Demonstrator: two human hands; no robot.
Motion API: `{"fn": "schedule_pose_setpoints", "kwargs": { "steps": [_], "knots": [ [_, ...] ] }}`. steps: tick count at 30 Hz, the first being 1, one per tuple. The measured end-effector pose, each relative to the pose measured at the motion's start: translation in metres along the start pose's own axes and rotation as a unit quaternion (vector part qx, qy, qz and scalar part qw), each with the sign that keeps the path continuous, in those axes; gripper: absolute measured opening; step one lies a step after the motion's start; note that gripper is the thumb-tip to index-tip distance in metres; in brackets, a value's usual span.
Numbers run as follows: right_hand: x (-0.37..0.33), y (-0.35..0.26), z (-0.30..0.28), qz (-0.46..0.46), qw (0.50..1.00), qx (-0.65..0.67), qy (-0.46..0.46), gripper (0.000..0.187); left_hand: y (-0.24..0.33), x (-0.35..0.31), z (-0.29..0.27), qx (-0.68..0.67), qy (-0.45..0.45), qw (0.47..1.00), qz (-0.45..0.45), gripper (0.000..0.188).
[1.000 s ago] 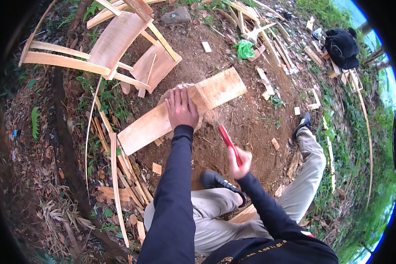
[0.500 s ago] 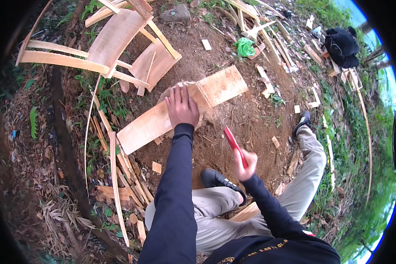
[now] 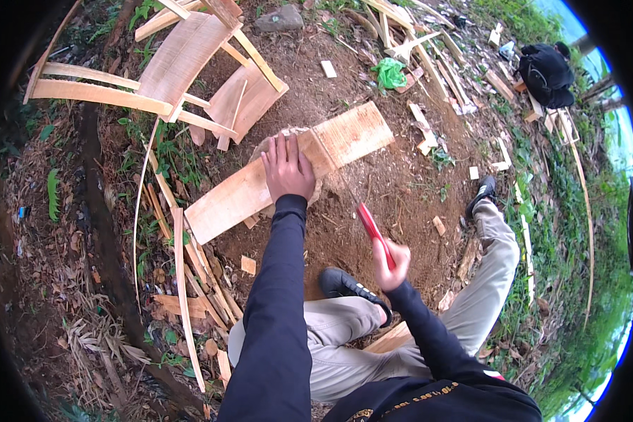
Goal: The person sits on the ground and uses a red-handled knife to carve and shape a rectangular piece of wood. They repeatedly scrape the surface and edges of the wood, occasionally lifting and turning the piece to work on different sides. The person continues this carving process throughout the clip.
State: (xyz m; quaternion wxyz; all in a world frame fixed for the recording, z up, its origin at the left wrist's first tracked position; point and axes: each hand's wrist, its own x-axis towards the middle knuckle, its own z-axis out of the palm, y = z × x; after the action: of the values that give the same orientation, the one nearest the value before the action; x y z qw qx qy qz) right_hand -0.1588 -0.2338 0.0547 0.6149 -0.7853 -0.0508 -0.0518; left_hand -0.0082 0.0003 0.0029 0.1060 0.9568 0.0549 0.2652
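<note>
A pale wooden plank [image 3: 232, 200] lies slantwise on a wood block or stump [image 3: 309, 193], which it mostly covers. My left hand [image 3: 288, 169] presses flat on top of the plank, fingers stretched toward its far edge. In my right hand [image 3: 392, 266] is the red handle of a handsaw [image 3: 373, 230], gripped with the fingers wrapped round it. The saw's thin blade runs from the handle up to the plank's near edge, just right of my left hand. A straight line crosses the plank there, and the wood beyond it looks rougher.
A partly built wooden frame with boards [image 3: 186, 56] stands at the far left. Long strips [image 3: 183, 295] lie to the left of my legs. Scrap wood, a green plastic bag [image 3: 389, 73] and a black backpack [image 3: 546, 74] are at the far right. A stone [image 3: 279, 19] sits at the back.
The view has shifted slightly. The saw blade now shows more clearly between the handle and the plank. My left hand stays on the plank and my right hand keeps its grip.
</note>
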Motion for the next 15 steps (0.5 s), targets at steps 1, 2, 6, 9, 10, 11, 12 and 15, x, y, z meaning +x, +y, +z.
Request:
{"fn": "schedule_pose_setpoints", "kwargs": {
  "steps": [1,2,6,9,10,11,12,15],
  "knots": [
    [0.019,0.002,0.009,-0.006,1.000,-0.002,0.000,0.033,0.002,0.001,0.003,-0.003,0.004,1.000,0.003,0.046],
    [0.035,-0.001,0.014,-0.011,1.000,-0.009,-0.008,0.033,0.003,0.002,0.004,0.001,0.003,1.000,0.004,0.045],
    [0.004,-0.002,-0.002,0.040,0.999,0.018,-0.011,0.032,-0.004,0.004,-0.002,0.004,-0.004,1.000,-0.006,0.045],
    [-0.008,0.007,-0.006,-0.021,1.000,-0.010,0.016,0.028,0.002,0.005,-0.004,0.003,-0.003,1.000,-0.004,0.045],
    [0.002,0.000,0.003,-0.036,0.999,-0.027,0.024,0.028,0.003,0.002,-0.002,-0.004,-0.005,1.000,-0.004,0.045],
    [0.023,-0.005,0.015,-0.056,0.997,-0.043,0.033,0.027,0.004,0.002,0.000,-0.009,-0.002,1.000,-0.003,0.045],
    [0.037,-0.004,0.018,-0.007,1.000,-0.014,-0.010,0.027,0.005,0.002,0.002,-0.003,-0.003,1.000,0.000,0.046],
    [0.022,-0.012,0.015,0.015,1.000,0.011,0.002,0.031,-0.007,0.000,0.001,0.005,-0.002,1.000,-0.003,0.047]
  ]
}}
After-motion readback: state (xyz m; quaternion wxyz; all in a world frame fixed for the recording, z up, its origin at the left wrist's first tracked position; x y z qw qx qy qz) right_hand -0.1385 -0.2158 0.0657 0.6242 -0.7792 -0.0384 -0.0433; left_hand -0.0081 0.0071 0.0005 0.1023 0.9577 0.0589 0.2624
